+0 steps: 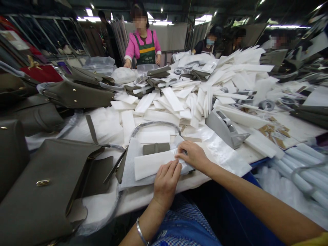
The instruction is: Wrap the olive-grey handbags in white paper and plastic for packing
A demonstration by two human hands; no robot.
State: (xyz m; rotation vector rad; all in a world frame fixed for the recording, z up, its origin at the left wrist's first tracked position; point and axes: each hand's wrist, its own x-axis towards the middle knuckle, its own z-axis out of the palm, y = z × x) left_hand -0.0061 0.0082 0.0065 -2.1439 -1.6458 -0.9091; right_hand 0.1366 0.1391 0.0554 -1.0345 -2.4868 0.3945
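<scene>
Desk [135, 202]: pale surface, crowded. A loose heap of flat white strips [176, 99] covers its middle and rises toward the far right. A grey wedge-shaped tape dispenser [220, 128] stands by the heap. An olive-grey handbag with a gold-coloured clasp [51, 179] lies at near left; bundled clear plastic tubes [304, 171] are at lower right. Room: dim, strip lights [89, 12] overhead, metal racks [57, 34] behind. Across the desk from the worker I see a person in pink sleeves and a dark green apron [145, 51]; others farther back, blurred.

Work item: one long white rectangular strip [151, 165], flat, matt, slightly askew, at the near edge of the desk. It lies on a translucent whitish sheet [128, 177]; a film-wrapped curved handle [156, 123] arches behind. Just beyond the strip, a short olive-grey banded piece [156, 148].

Left hand [166, 181]: grip unclosed, fingers extended, resting at the strip's right part. Right hand [192, 153]: fingers bent at the same end; whether that grip pinches anything, I cannot tell.
</scene>
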